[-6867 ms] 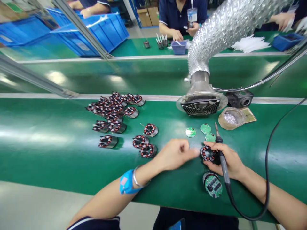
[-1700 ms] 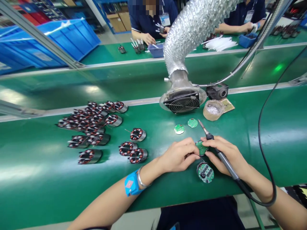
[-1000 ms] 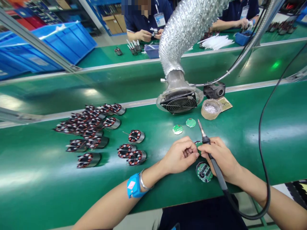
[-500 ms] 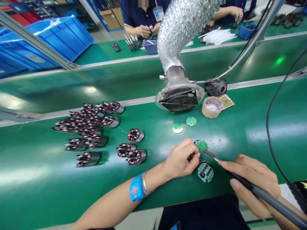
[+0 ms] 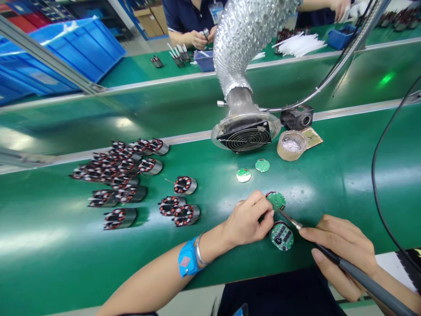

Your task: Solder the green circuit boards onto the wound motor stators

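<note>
Pointing leftward, a soldering iron [image 5: 362,276] meets a green circuit board [image 5: 276,200].

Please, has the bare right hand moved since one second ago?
Yes: judged against the tan round tub, the right hand is now farther right and closer to the person's body.

The right hand [image 5: 351,242] grips a soldering iron [image 5: 371,281], its tip at the near edge of a round green circuit board [image 5: 276,200]. The left hand [image 5: 250,219] bends its fingers just beside that board. Two loose discs [image 5: 262,165], a bowl [image 5: 289,154] and wire coils [image 5: 184,185] sit on the table [image 5: 223,263].
</note>
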The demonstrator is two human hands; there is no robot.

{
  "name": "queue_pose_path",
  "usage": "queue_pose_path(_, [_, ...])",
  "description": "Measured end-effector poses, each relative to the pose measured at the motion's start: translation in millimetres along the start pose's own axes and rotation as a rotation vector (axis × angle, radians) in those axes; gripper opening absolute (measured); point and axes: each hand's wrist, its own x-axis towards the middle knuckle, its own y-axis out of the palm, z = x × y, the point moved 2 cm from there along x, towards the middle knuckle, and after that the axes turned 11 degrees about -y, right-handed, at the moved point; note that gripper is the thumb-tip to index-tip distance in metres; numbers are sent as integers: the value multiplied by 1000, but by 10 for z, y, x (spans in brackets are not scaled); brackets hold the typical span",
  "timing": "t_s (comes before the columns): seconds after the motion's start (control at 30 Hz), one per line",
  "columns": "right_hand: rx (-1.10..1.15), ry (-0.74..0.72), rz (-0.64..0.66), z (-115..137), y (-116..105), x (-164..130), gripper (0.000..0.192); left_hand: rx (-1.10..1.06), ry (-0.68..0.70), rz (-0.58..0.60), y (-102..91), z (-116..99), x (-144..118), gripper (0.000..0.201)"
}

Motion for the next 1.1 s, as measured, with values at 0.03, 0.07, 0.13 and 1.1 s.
queue_pose_path(0.03, [-1, -2, 4, -1, -2, -4, 38, 12, 5, -3, 0, -1, 1, 7])
queue_pose_path(0.07, [-4, -4, 7, -3, -3, -9, 37, 25, 10, -4, 0, -1, 1, 7])
queue_pose_path(0.13, [-9, -3, 20, -9, -1, -21, 37, 49, 20, -9, 0, -2, 0, 7])
queue_pose_path(1.1, [28, -17, 113, -552, 323, 286, 34, 125, 338, 132, -109, 38, 34, 15])
